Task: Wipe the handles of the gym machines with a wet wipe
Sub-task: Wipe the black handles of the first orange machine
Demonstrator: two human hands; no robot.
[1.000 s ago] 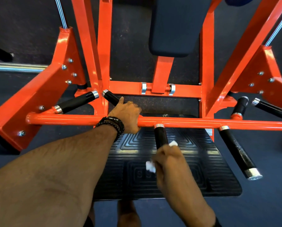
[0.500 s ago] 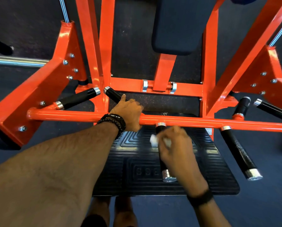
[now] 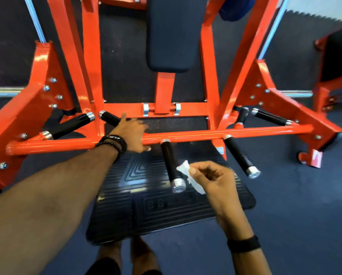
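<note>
Presently: left hand (image 3: 133,133), fingers loosely draped over bar (image 3: 225,133), gripping nothing. Centre handle (image 3: 169,161), wipe (image 3: 188,174) beside it, pinched by right hand (image 3: 213,179); likely in progress. Right handle (image 3: 238,155), seemingly pending.

You are wearing dark beaded bracelets (image 3: 111,144) stacked on your left wrist, at about ten o'clock from the frame's centre. A plain black band (image 3: 243,244) is circling your right wrist at five o'clock. Both your forearms are showing bare, without sleeves.
</note>
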